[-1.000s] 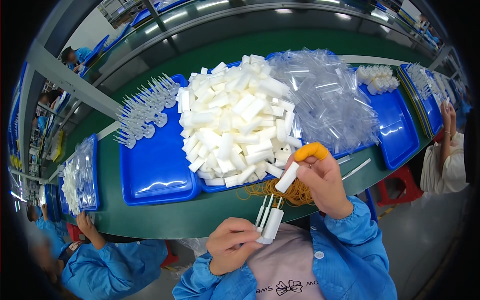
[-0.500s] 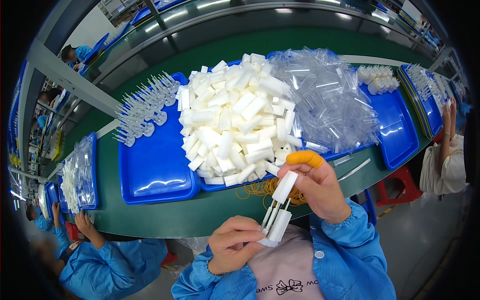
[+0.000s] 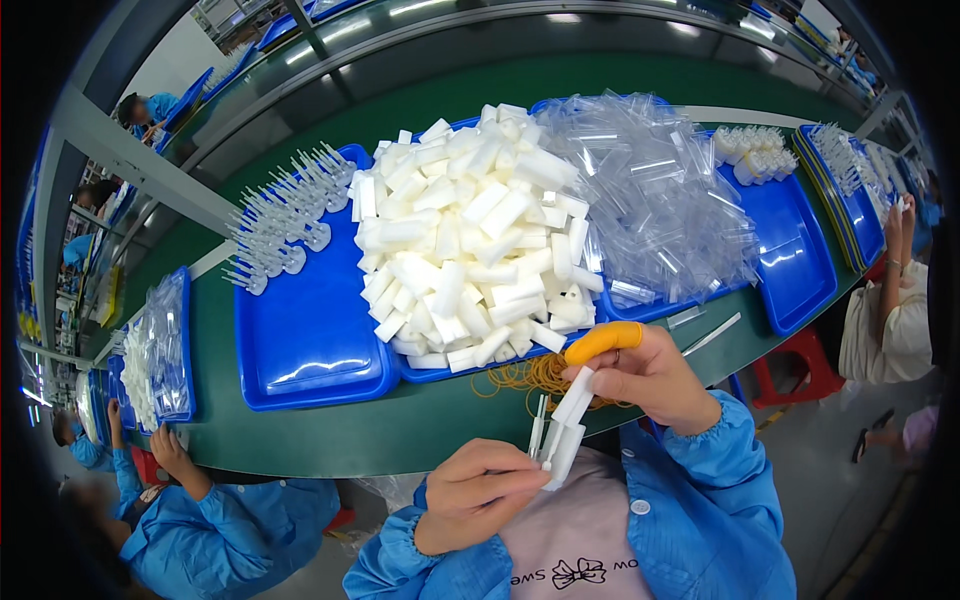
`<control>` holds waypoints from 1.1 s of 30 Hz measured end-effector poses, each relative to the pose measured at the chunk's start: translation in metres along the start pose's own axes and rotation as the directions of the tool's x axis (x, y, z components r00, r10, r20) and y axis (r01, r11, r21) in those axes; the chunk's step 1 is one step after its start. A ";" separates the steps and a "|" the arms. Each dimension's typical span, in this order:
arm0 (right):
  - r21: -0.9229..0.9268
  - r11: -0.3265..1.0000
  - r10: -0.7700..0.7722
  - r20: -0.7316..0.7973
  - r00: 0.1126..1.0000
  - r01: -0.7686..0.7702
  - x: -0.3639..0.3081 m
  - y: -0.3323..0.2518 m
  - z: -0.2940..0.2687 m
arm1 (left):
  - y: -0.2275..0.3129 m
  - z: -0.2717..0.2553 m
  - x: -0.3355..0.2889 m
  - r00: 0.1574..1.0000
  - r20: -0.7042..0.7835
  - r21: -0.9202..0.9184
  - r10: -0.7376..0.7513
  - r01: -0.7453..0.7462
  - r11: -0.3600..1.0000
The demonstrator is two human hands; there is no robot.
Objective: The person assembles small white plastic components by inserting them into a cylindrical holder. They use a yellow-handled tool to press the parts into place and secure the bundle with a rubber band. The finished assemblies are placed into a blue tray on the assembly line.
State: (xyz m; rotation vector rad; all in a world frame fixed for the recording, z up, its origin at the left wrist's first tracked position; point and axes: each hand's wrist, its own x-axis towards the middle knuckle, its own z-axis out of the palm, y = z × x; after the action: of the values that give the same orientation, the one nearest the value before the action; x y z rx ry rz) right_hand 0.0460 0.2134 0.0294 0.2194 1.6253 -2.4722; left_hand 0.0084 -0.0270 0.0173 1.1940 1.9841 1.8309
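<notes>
White plastic pieces [image 3: 562,425] sit between 2 hands, low in the view and close to the person's chest, in front of the green table [image 3: 330,430]. The left hand [image 3: 478,494] is curled around the bottom ends. The right hand [image 3: 650,378], with an orange finger cover [image 3: 603,340], pinches 1 white tube at the top. How many thin sticks are in the bunch is hard to tell. Just past the hands lie yellow rubber bands [image 3: 528,375]. A big pile of white tubes [image 3: 470,230] fills a blue tray [image 3: 300,340], beside clear bags [image 3: 650,200].
</notes>
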 end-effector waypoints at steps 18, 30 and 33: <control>-0.420 0.887 -0.121 0.193 0.974 0.194 -0.016 -0.006 0.029 | 0.000 0.016 -0.017 0.980 -0.193 0.011 0.036 -0.035 0.999; -0.888 0.322 -0.614 0.068 0.786 0.328 0.036 -0.017 0.005 | -0.018 0.013 -0.013 0.937 -0.202 -0.382 -0.284 0.191 0.904; -0.988 -0.103 -0.715 0.153 0.683 0.114 0.059 -0.016 -0.006 | -0.018 0.014 -0.010 0.920 -0.216 -0.455 -0.327 0.201 0.867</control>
State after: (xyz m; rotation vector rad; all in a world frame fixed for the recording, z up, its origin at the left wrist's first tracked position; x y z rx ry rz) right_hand -0.0145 0.2212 0.0288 -0.0144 3.6723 -0.6724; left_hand 0.0161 -0.0219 -0.0054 0.5194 1.6348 2.2216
